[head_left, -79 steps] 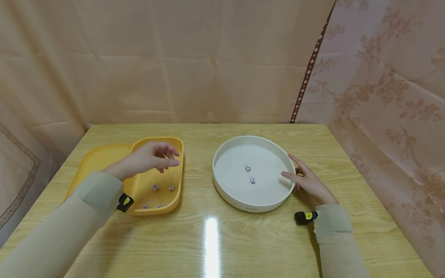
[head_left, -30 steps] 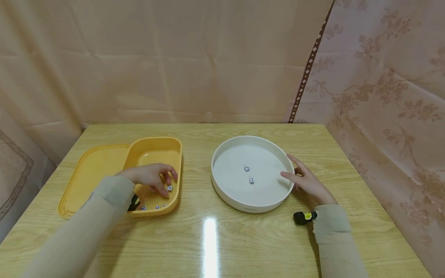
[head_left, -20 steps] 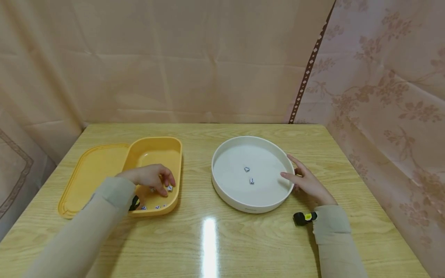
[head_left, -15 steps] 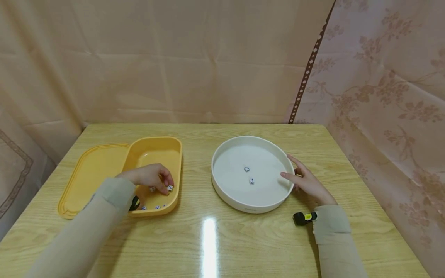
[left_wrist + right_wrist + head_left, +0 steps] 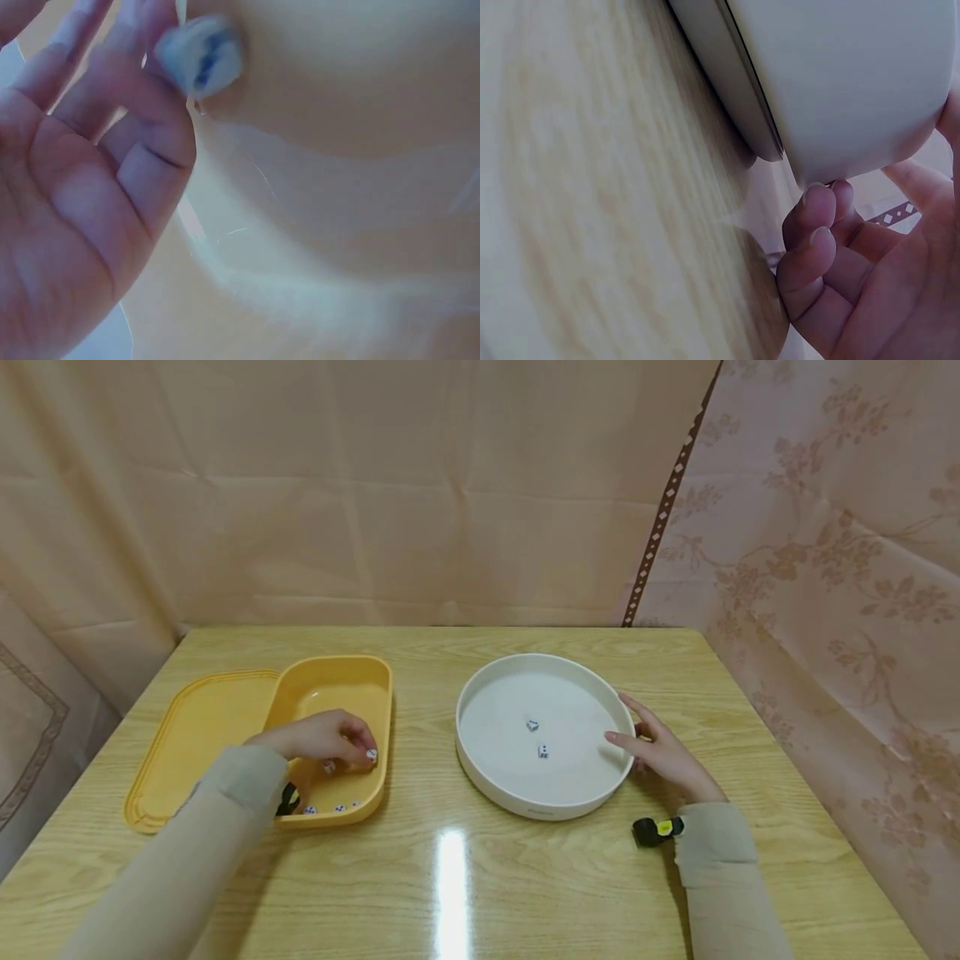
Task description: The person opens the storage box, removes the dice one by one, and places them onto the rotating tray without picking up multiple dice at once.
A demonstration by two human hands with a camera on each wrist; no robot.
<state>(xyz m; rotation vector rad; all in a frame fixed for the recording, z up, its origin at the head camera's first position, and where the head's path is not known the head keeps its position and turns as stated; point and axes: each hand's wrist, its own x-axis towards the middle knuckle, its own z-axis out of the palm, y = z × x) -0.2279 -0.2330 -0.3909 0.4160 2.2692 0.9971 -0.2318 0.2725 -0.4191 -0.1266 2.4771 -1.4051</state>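
Note:
My left hand (image 5: 324,737) is down inside the yellow box (image 5: 337,681) and pinches a white die (image 5: 371,755) between thumb and fingertip. In the left wrist view that die (image 5: 204,58), blurred, shows dark pips at the fingertips. Just under the hand lies another die (image 5: 328,767), and several more dice (image 5: 340,807) sit along the box's near wall. My right hand (image 5: 669,762) holds the right side of the round white tray (image 5: 510,777), thumb over the rim and fingers against the outer wall. Two dice (image 5: 543,752) rest near the tray's middle.
A flat yellow lid (image 5: 202,735) lies on the wooden table (image 5: 420,877) left of the box, partly under my left sleeve. Wooden tabletop separates box and tray. Behind the table hangs a beige curtain (image 5: 412,510), with a floral one (image 5: 840,568) at the right.
My left hand went down into the box, closed its fingertips on a die and raised it slightly towards the box's right wall. The right hand stays at the tray.

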